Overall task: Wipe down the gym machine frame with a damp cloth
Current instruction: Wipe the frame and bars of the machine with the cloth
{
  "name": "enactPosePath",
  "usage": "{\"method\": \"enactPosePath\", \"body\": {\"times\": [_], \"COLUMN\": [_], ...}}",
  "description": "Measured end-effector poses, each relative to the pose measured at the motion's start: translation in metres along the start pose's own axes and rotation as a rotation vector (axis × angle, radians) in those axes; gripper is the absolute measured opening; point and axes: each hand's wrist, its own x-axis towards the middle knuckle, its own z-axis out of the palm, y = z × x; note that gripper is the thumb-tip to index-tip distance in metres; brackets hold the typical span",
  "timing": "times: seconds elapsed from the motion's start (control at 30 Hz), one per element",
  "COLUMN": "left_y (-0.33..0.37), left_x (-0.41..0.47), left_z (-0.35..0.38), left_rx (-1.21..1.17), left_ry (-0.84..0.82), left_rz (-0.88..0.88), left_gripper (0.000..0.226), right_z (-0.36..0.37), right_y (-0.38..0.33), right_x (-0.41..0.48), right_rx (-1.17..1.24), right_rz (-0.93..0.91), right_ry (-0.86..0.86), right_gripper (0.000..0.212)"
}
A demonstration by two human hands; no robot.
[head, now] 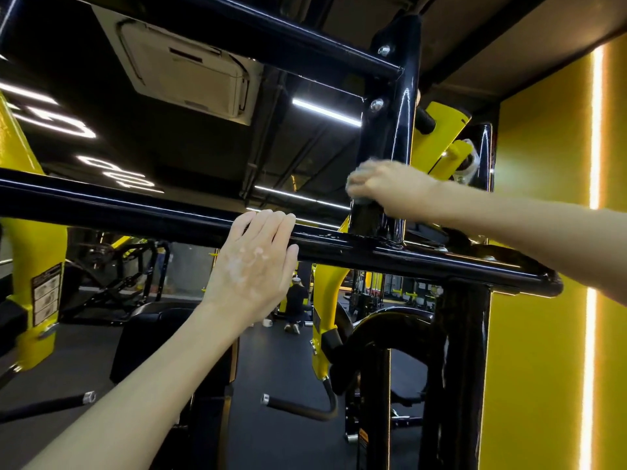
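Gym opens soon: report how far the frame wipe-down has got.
Done: cannot tell. In hand: right hand holds blurred grey cloth against glossy black upright post; left hand rests on black horizontal bar. Left: white specks on that bar near the post.

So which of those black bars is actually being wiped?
The upright post: the right hand holds a blurred cloth against it. The left hand merely rests on the horizontal bar.
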Motion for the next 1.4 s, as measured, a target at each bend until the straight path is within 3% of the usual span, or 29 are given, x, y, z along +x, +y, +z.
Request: {"method": "enactPosePath", "body": {"times": [0.17, 0.37, 0.57, 0.73, 0.83, 0.93, 1.1, 1.17, 1.23, 1.4], "left_y": [0.0, 0.0, -0.005, -0.011, -0.022, -0.039, -0.067, -0.07, -0.07, -0.068], "left_x": [0.001, 0.002, 0.004, -0.001, -0.004, -0.009, -0.024, -0.03, -0.033, -0.036], "left_z": [-0.004, -0.009, -0.017, -0.024, -0.03, -0.038, -0.047, -0.047, -0.047, -0.052], "left_rx": [-0.003, -0.02, 0.0, 0.022, 0.079, 0.103, 0.163, 0.187, 0.208, 0.222], "left_ry": [-0.019, -0.057, -0.12, -0.151, -0.158, -0.149, -0.176, -0.192, -0.2, -0.18], "left_rz": [0.018, 0.004, 0.051, 0.032, -0.019, -0.049, -0.116, -0.132, -0.128, -0.119], "left_gripper": [0.039, 0.043, 0.054, 0.059, 0.062, 0.06, 0.065, 0.066, 0.066, 0.066], "right_z": [0.011, 0.0, 0.007, -0.005, -0.012, 0.007, 0.045, 0.037, 0.018, -0.019], "right_y": [-0.035, -0.049, -0.081, -0.123, -0.15, -0.14, -0.135, -0.153, -0.171, -0.192], "right_x": [-0.034, -0.036, -0.03, -0.019, -0.005, -0.018, -0.062, -0.046, -0.019, 0.035], "right_rx": [0.065, 0.241, 0.776, 0.898, 0.866, 0.767, 0.691, 0.682, 0.721, 0.761], "right_rz": [-0.089, 0.106, 0.463, 0.437, 0.312, 0.308, 0.685, 0.734, 0.669, 0.455], "right_ry": [-0.077, -0.101, 0.173, 0.445, 0.518, 0.496, 0.57, 0.659, 0.738, 0.684], "right_gripper": [0.038, 0.034, 0.022, 0.023, 0.037, 0.055, 0.075, 0.074, 0.063, 0.048]}}
